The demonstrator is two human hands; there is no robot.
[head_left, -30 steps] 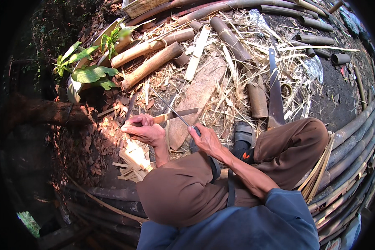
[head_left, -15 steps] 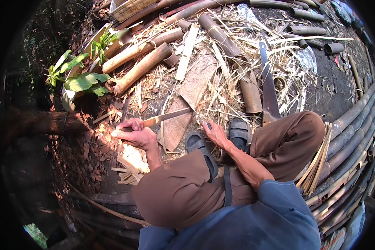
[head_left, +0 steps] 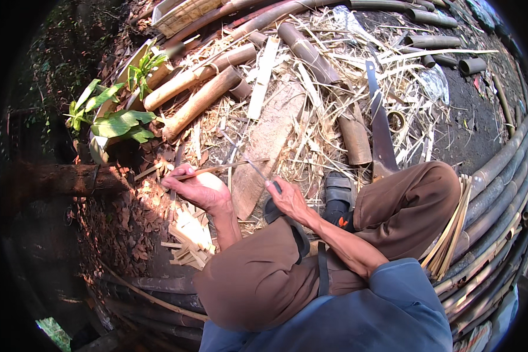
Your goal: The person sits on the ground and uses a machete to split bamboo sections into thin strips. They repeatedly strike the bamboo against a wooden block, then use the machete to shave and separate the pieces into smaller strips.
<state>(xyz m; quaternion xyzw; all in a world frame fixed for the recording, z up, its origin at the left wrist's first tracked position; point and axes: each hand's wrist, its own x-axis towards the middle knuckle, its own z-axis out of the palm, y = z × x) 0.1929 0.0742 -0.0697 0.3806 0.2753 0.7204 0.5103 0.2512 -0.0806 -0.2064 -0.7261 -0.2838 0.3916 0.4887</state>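
My left hand (head_left: 200, 190), palm turned upward, grips a thin bamboo strip (head_left: 208, 170) between thumb and fingers. The strip points right, edge-on, over a flat wooden board (head_left: 278, 117) on the ground. My right hand (head_left: 290, 200) is closed round the dark handle of a knife (head_left: 256, 167). Its narrow blade slants up and left, crossing the strip near its right end; whether blade and strip touch I cannot tell. A pile of pale split strips (head_left: 190, 234) lies below my left hand.
Bamboo shavings (head_left: 311, 135) cover the ground ahead. A handsaw (head_left: 379, 123) stands beside a cut bamboo tube (head_left: 354, 135). Bamboo logs (head_left: 202, 100) lie at the upper left near a leafy plant (head_left: 117, 122). Long bamboo poles (head_left: 493, 176) are stacked on the right, beside a strip bundle (head_left: 449, 234).
The strip has turned from broad face to narrow edge as my left palm opened upward. My right hand has shifted slightly left and down, the knife now reaching further left across the strip.
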